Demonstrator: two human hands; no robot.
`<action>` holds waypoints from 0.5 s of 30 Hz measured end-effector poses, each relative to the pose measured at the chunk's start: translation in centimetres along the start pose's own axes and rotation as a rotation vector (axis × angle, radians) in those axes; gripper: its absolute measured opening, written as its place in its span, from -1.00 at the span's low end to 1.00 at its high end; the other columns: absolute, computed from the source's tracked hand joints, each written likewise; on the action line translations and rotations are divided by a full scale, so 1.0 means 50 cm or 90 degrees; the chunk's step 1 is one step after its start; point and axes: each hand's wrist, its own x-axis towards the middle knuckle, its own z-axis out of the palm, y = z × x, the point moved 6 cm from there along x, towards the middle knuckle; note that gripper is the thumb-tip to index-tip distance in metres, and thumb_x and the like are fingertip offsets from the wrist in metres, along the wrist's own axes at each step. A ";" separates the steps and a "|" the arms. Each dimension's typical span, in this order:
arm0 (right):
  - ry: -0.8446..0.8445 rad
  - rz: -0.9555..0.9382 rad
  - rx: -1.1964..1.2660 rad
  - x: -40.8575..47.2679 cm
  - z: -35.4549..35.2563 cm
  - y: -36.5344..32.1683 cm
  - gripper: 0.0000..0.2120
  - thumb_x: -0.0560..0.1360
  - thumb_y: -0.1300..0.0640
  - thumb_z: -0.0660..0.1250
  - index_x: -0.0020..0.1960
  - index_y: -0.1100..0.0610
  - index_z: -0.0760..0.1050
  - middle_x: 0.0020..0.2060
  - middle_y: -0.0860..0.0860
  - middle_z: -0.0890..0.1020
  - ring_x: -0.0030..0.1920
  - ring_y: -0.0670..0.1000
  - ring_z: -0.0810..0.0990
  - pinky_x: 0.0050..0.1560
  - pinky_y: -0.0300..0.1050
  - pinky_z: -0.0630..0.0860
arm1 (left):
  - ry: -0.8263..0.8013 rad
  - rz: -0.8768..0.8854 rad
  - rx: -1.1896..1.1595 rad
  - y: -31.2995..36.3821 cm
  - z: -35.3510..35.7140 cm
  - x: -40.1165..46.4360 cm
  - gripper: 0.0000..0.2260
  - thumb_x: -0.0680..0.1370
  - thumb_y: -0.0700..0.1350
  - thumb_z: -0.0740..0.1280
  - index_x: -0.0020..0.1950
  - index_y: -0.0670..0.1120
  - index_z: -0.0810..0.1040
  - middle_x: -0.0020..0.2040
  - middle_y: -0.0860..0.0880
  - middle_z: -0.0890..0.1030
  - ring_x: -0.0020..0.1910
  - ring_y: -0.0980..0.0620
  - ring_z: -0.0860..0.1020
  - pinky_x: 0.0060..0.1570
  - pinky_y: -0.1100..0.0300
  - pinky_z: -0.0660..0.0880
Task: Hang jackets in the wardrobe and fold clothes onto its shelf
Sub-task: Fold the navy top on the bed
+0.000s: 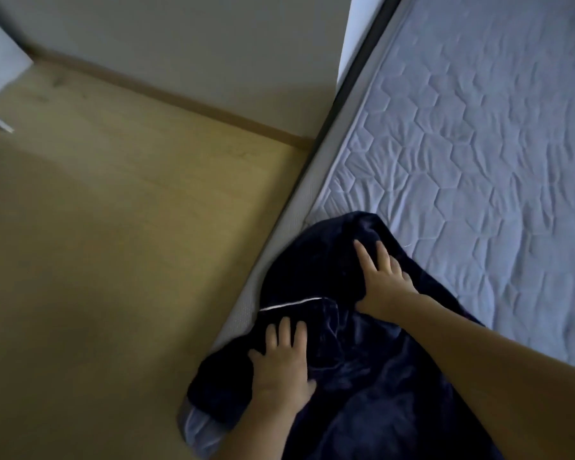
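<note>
Head view: dark blue garment (362, 360) lying at mattress (478, 144) edge, partly overhanging floor (113, 260). Left hand (281, 366) and right hand (384, 280) both pressing flat, fingers spread. Folding step seemingly starting; next move likely needing a fold, then carrying to shelf.

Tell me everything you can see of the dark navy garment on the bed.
The dark navy plush garment looks like soft velvety fleece with one thin white piping line. It lies crumpled at the near corner of the pale blue quilted mattress, one end hanging over the edge toward the wooden floor. The left hand and right hand both press flat on it, fingers straight.
</note>
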 end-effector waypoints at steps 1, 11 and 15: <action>0.016 0.007 -0.019 0.015 0.011 -0.002 0.11 0.43 -0.03 0.43 0.49 -0.14 -0.47 0.53 0.10 -0.22 0.50 0.23 0.02 0.39 0.14 0.24 | 0.071 0.011 0.010 -0.004 -0.003 0.004 -0.37 0.52 0.13 0.30 0.48 0.02 0.08 0.50 -0.04 0.09 0.47 -0.16 0.12 0.21 -0.11 0.41; 0.054 0.042 0.343 -0.078 -0.145 0.034 -0.71 0.46 -0.06 0.34 0.14 0.01 0.50 0.03 0.11 0.60 -0.11 0.10 0.55 -0.10 -0.07 0.47 | 0.330 -0.280 -1.095 -0.159 -0.252 -0.070 -0.67 0.67 0.02 0.17 0.42 -0.03 0.38 0.25 -0.07 0.54 0.16 -0.15 0.56 0.17 -0.15 0.53; 0.045 0.114 0.395 -0.206 -0.248 0.099 -0.67 0.44 0.00 0.37 0.14 0.13 0.58 -0.08 0.13 0.64 -0.06 0.17 0.60 0.00 -0.01 0.53 | 0.337 -0.226 -1.018 -0.119 -0.390 -0.170 -0.63 0.68 -0.01 0.14 0.49 0.02 0.30 0.30 -0.06 0.51 0.21 -0.15 0.53 0.16 -0.14 0.53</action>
